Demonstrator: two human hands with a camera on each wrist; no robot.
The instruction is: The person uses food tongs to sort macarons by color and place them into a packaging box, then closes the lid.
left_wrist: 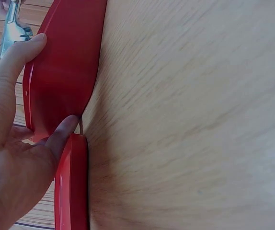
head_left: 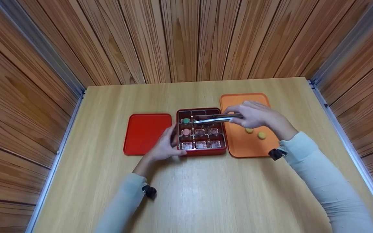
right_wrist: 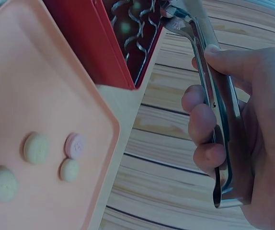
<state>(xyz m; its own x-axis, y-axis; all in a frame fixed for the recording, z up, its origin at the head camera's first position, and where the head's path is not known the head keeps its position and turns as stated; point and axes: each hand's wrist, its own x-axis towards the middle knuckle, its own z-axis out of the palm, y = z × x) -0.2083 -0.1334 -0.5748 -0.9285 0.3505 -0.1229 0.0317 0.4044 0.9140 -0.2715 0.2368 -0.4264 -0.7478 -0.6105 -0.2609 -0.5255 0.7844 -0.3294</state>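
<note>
Over the red box at mid-worktop, the right hand curls round steel tongs, tips reaching across the compartments toward a green sweet. The left hand braces the box's left wall, fingers fairly straight, thumb on the near corner. I'd judge those sweets light and crumbly, so a soft pinch across the flat faces suits them; the tongs look stiff and slick. The right wrist view shows four sweets on the orange tray, where the head view shows two. The left wrist view shows the lid just beside the box.
</note>
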